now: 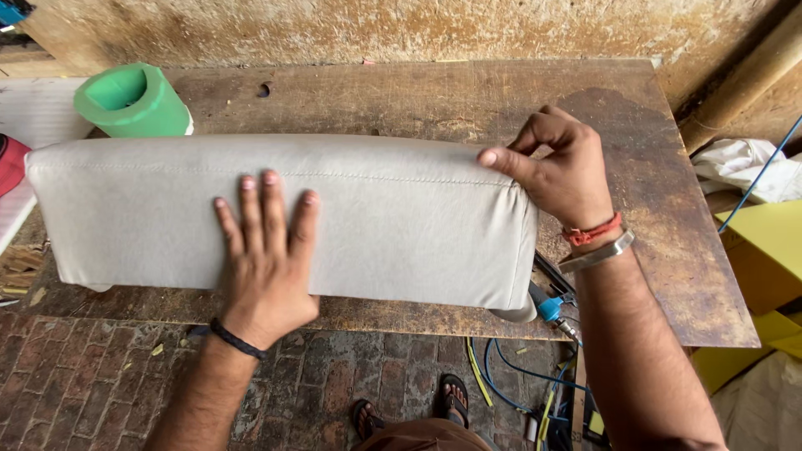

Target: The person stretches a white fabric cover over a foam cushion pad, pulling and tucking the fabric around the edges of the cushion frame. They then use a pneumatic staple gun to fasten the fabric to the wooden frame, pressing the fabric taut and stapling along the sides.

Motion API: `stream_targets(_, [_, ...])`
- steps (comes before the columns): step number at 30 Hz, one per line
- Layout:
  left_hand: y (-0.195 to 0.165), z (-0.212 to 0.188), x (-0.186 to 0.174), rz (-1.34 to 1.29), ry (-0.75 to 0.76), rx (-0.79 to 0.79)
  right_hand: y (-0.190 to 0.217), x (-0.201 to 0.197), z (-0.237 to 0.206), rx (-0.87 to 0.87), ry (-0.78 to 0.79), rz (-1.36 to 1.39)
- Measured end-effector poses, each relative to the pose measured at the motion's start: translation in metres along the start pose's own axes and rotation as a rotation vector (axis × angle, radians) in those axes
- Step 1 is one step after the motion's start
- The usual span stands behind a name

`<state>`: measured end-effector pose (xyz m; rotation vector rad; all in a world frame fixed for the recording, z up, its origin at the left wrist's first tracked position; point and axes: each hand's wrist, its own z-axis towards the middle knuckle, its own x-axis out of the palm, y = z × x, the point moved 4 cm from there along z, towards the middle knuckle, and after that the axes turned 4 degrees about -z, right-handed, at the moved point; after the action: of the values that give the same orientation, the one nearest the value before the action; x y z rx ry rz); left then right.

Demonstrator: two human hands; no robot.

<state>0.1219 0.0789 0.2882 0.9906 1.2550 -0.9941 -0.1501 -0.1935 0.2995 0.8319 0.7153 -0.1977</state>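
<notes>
A long cushion covered in pale grey leatherette (pixel 393 217), with a stitched seam along its top, lies across a worn wooden workbench (pixel 434 100). My left hand (pixel 266 250) presses flat on its front face, fingers spread. At the cushion's upper right corner my right hand (pixel 558 163) pinches the cover, thumb on the seam and fingers curled behind the edge.
A green foam roll (pixel 134 102) stands at the bench's back left. A tool with a blue fitting (pixel 550 307) and hoses hangs below the cushion's right end. Yellow foam blocks (pixel 764 250) and white cloth (pixel 739 167) sit at right. Brick floor lies below.
</notes>
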Motion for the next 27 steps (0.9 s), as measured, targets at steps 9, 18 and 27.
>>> stream_targets(9, [-0.021,-0.047,0.035,-0.083,-0.536,0.399,0.002,0.059,-0.008,0.357,0.610,0.764])
stream_targets(18, [0.034,-0.061,0.080,0.057,-0.543,0.516,0.003,0.077,-0.036,0.100,0.566,0.533])
stream_targets(27, [0.138,-0.123,0.189,0.112,-0.573,0.209,0.040,0.153,-0.098,-0.098,0.604,0.409])
